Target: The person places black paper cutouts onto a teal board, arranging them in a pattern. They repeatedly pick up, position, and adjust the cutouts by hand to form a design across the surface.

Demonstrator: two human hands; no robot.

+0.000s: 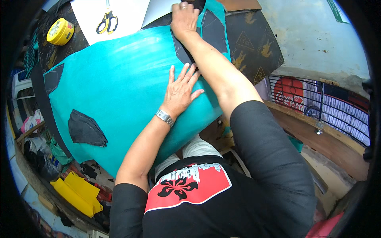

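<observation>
A large teal sheet is spread over the table, its near edge curving down towards my lap. My left hand lies flat on it, fingers spread, with the fingertips at the edge of a dark cut piece with pale outlines. Farther up, my right hand rests at the far end of that piece with bent fingers; their tips are hidden. My right forearm covers part of the piece. Another dark cut piece lies just right of the right hand. More dark pieces lie at the left: a small one and a larger one.
Scissors with yellow-black handles lie on a white sheet. A yellow tub stands at the far left. Dark patterned sheeting covers the table's right side. Yellow material and scraps lie lower left; a metal grille is at right.
</observation>
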